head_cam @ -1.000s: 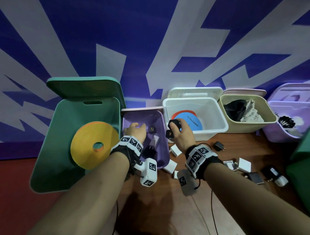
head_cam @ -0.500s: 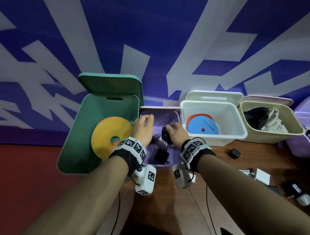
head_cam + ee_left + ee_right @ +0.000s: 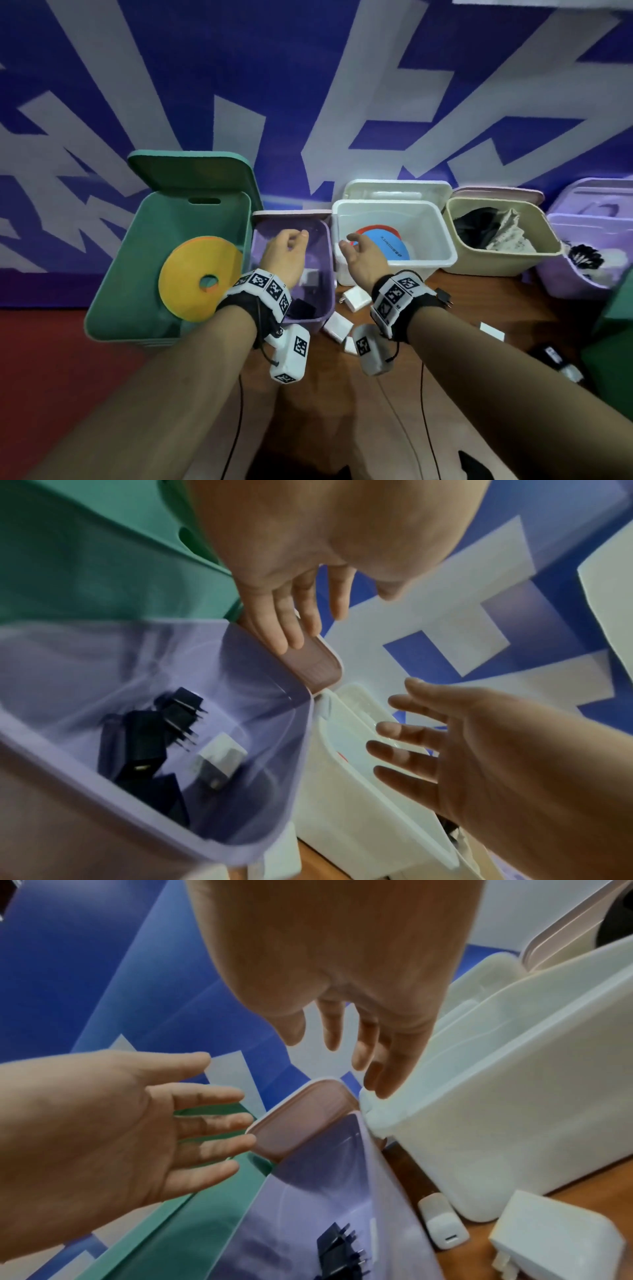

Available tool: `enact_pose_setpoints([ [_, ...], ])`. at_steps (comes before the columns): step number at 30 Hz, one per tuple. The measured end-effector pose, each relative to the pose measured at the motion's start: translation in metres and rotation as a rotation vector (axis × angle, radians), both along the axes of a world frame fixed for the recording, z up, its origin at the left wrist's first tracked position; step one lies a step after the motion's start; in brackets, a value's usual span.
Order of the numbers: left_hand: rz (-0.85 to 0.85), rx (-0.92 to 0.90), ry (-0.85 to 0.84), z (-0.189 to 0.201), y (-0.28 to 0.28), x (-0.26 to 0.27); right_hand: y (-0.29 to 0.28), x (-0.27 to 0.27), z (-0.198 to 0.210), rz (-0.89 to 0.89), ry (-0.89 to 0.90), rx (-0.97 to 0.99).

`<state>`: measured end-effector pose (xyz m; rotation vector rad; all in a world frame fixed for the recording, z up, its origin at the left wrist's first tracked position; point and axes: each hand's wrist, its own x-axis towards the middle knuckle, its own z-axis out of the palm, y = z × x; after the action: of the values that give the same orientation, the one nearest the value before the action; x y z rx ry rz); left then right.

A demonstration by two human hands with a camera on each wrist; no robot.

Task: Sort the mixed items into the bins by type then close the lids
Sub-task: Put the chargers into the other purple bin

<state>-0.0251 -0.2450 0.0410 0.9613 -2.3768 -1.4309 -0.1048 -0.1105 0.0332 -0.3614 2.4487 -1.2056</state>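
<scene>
The small purple bin point(image 3: 327, 274) stands open between the green and white bins, its pink lid point(image 3: 291, 215) upright behind it. Inside lie black chargers point(image 3: 147, 739) and a white charger point(image 3: 219, 758). My left hand point(image 3: 289, 245) hovers over the bin's back, empty, fingers loosely bent; its fingertips point(image 3: 291, 639) are at the lid's edge, contact unclear. My right hand point(image 3: 356, 251) is empty with fingers spread, over the gap between the purple bin and the white bin point(image 3: 442, 246). White chargers point(image 3: 356, 298) lie on the wooden table point(image 3: 342, 411) in front.
A big green bin point(image 3: 137, 274) at left holds a yellow disc point(image 3: 198, 277). The white bin holds blue and red discs point(image 3: 394, 248). A beige bin point(image 3: 534, 263) holds cloths, with another purple bin point(image 3: 575, 281) beyond. Black adapters point(image 3: 442, 297) point(image 3: 555, 356) lie at right.
My right hand carried a black charger from the table to the purple bin and let it go. Both hands have since lifted, empty, toward the bin's back.
</scene>
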Motion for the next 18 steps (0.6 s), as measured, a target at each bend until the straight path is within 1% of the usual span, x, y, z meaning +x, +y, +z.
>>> enact_pose_setpoints([
  [4,-0.043,0.012,0.015,0.007,0.054,-0.018,0.054,-0.008,0.001,-0.095,-0.012,-0.048],
  [8,-0.104,0.044,-0.005,0.002,0.113,-0.036,0.114,-0.018,-0.004,-0.183,-0.011,-0.045],
  [13,-0.264,0.055,-0.128,-0.02,0.185,-0.054,0.196,-0.024,-0.023,-0.36,-0.046,-0.062],
  [18,-0.482,0.009,-0.314,-0.06,0.251,-0.062,0.279,-0.021,-0.052,-0.513,-0.095,-0.007],
])
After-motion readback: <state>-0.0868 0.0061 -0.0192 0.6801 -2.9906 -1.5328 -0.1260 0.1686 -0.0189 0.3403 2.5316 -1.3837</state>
